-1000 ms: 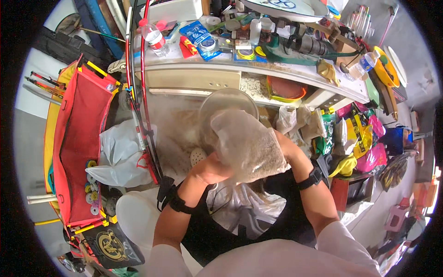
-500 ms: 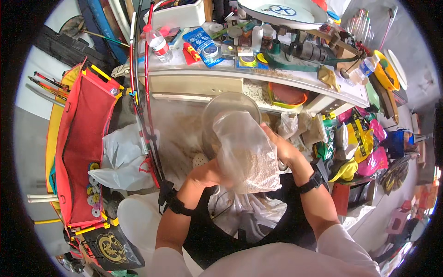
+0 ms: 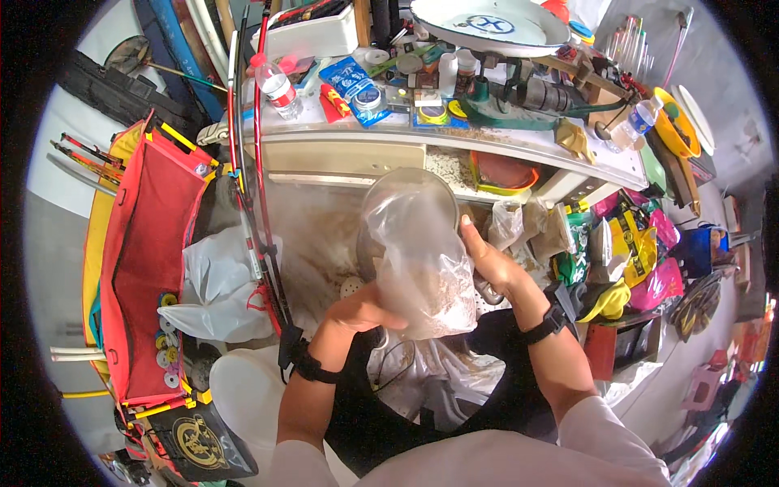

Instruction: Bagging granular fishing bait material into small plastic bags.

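A clear plastic bag point(image 3: 426, 280) with pale, crumbly material in its lower part hangs in front of my body. My left hand point(image 3: 361, 312) grips its lower left side, thumb across the front; the other fingers are hidden. Beside the bag's right edge is my right hand point(image 3: 492, 261), with a finger stretched out and apart; some of its fingers are out of sight. The bag's loose upper part lies over the opening of a round, see-through-looking tub or bowl point(image 3: 410, 177). Much of this bowl is hidden behind the bag. A metal part point(image 3: 488, 290) shows below my right hand.
A cluttered workbench point(image 3: 324, 134) runs across the far side, bearing bottles, jars and a white enamel basin point(image 3: 487, 28). To the left stand a red open carrier point(image 3: 154, 243), upright rods and a white plastic bag point(image 3: 223, 284). Several coloured packages point(image 3: 633, 252) lie at right.
The bag has shifted slightly left and its upper part has crumpled. My right hand's fingers have come away from its upper right edge and straightened. My left thumb lies further across it.
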The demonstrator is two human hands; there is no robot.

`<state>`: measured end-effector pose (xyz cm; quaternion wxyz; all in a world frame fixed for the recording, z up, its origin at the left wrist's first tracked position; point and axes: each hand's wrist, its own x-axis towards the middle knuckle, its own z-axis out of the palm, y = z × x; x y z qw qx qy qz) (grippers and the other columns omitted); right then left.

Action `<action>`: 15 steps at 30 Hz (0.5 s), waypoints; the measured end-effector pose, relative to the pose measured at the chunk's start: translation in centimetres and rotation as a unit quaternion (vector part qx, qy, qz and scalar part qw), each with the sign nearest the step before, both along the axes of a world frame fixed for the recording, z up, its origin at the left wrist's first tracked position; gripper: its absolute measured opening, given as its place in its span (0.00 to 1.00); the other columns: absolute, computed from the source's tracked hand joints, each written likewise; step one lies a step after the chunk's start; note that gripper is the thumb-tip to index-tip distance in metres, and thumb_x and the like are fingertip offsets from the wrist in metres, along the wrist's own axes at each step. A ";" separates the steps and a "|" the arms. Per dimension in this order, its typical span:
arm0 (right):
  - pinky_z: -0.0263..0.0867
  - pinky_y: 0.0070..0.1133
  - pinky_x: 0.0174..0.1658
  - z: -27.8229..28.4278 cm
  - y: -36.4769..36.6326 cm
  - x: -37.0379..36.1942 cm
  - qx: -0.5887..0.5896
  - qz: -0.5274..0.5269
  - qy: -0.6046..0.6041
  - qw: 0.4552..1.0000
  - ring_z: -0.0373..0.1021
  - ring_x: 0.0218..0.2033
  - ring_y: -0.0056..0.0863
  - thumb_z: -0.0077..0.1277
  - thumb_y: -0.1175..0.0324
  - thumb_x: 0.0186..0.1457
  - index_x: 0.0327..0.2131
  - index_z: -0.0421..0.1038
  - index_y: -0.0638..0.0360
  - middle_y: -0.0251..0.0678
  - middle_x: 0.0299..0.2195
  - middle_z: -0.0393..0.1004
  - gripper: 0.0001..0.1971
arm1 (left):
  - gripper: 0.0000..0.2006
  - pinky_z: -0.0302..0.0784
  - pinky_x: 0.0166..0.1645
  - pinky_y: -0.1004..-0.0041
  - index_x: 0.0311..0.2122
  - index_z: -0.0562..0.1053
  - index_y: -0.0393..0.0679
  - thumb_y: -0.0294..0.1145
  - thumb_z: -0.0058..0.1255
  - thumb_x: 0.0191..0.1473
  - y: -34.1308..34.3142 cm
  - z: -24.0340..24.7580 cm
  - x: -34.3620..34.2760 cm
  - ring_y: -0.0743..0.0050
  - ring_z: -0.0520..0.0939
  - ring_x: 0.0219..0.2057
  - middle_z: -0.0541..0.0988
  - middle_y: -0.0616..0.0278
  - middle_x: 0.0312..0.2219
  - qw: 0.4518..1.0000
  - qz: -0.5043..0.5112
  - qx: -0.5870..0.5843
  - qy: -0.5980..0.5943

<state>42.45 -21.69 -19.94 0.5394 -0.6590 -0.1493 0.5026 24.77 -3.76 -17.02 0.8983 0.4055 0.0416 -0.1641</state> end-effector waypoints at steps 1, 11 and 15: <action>0.63 0.21 0.23 0.7 0.1 -0.3 0.010 0.000 0.004 1.000 0.66 0.21 0.24 0.19 0.29 0.51 0.44 0.68 0.65 0.39 0.26 0.72 0.46 | 0.33 0.62 0.54 0.71 0.52 0.64 0.38 0.16 0.58 0.35 -0.1 0.1 0.0 0.72 0.70 0.48 0.72 0.64 0.45 1.000 0.001 0.000 0.000; 0.61 0.21 0.47 4.4 -0.8 -0.2 0.045 0.076 -0.034 0.995 0.65 0.45 0.27 0.52 0.47 0.50 0.51 0.60 0.69 0.44 0.44 0.68 0.35 | 0.31 0.61 0.52 0.74 0.52 0.63 0.40 0.20 0.59 0.38 0.7 0.4 0.7 0.77 0.68 0.45 0.71 0.67 0.42 0.988 -0.076 0.134 -0.021; 0.62 0.15 0.26 6.0 -0.7 -0.3 0.057 0.055 -0.024 0.997 0.66 0.25 0.17 0.65 0.67 0.37 0.42 0.66 0.67 0.32 0.28 0.72 0.27 | 0.31 0.61 0.52 0.74 0.52 0.62 0.39 0.24 0.58 0.39 1.1 0.9 0.8 0.77 0.68 0.45 0.71 0.66 0.43 0.975 -0.111 0.192 -0.015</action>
